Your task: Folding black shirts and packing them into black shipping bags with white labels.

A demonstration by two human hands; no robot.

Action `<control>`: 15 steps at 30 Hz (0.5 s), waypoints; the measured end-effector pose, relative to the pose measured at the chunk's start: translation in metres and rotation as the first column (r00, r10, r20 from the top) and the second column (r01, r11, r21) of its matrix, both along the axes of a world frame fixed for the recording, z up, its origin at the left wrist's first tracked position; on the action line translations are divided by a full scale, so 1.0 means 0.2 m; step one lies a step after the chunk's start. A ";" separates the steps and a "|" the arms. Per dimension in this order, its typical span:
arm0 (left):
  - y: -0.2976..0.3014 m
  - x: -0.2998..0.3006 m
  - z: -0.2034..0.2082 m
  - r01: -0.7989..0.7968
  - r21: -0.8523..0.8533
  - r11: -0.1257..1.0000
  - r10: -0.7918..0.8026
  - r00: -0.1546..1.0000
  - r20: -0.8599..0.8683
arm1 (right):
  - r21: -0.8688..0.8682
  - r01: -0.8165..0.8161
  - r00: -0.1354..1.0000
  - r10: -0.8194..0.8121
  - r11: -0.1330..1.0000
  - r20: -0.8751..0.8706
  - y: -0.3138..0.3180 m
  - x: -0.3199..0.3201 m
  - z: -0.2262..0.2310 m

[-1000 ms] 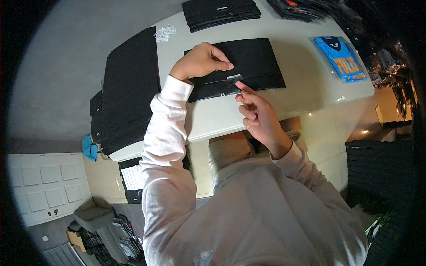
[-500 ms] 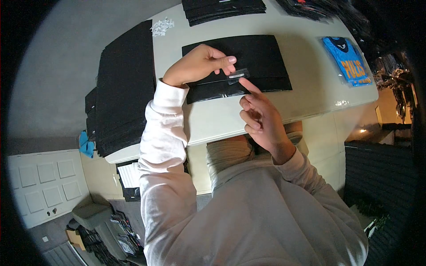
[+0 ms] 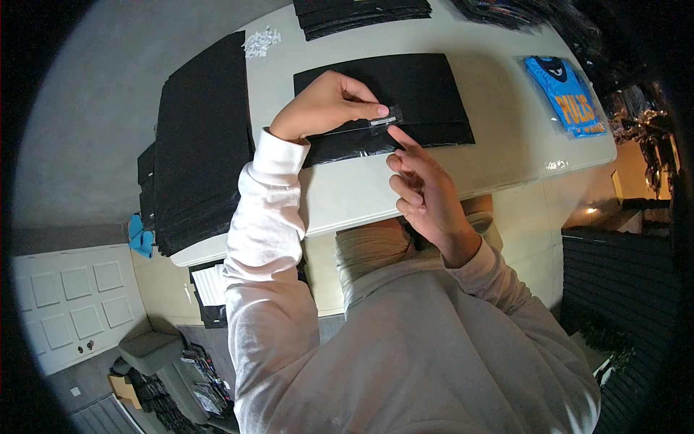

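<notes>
A flat black plastic-edged packet (image 3: 426, 90) lies on the pale table in front of me, with a shiny strip along its near edge. On it is a small clear film patch (image 3: 384, 121) bearing a white label. My left hand (image 3: 329, 107) reaches over the packet from the left, its thumb pressed at the patch's upper edge and its other fingertips mostly hidden beneath. From the near side, my right hand (image 3: 426, 184) points its index finger at the patch's lower right edge, the tip at or touching it. Its remaining fingers are loosely bent and hold nothing.
A tall stack of black sheets (image 3: 199, 137) stands at the table's left. Small white pieces (image 3: 262, 42) are heaped beside it. More black packets (image 3: 361, 18) lie at the back. A bagged blue garment (image 3: 565, 95) rests at right, near the rounded table edge (image 3: 578, 165).
My left thumb has come down onto the patch's upper edge, and the left fingertips are now hidden. The right hand has barely moved.
</notes>
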State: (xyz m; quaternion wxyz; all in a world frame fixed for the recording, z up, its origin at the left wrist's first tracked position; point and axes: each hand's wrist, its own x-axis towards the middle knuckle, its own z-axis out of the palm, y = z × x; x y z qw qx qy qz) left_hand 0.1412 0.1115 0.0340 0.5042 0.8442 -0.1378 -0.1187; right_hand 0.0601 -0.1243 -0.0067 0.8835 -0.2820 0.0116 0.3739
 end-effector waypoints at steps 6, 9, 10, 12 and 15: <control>0.01 0.02 -0.01 -0.026 0.019 0.999 0.027 0.999 -0.031 | -0.010 0.023 1.000 -0.023 1.000 0.003 0.01 -0.01 0.01; 0.00 0.02 -0.05 -0.015 0.022 1.000 0.014 0.999 0.038 | -0.059 0.031 0.999 -0.031 0.998 -0.006 0.01 -0.02 0.02; 0.00 0.02 -0.06 -0.014 0.022 1.000 0.013 0.999 0.039 | -0.059 0.031 0.999 -0.032 0.998 -0.005 0.01 -0.01 0.02; 0.00 0.02 -0.08 -0.017 0.100 0.995 0.010 0.998 0.065 | -0.067 0.000 0.998 -0.005 0.998 -0.065 0.00 -0.01 0.03; -0.01 0.02 -0.08 -0.040 0.146 0.988 0.026 0.995 0.094 | -0.077 -0.003 0.996 -0.004 0.997 -0.088 0.00 -0.01 0.05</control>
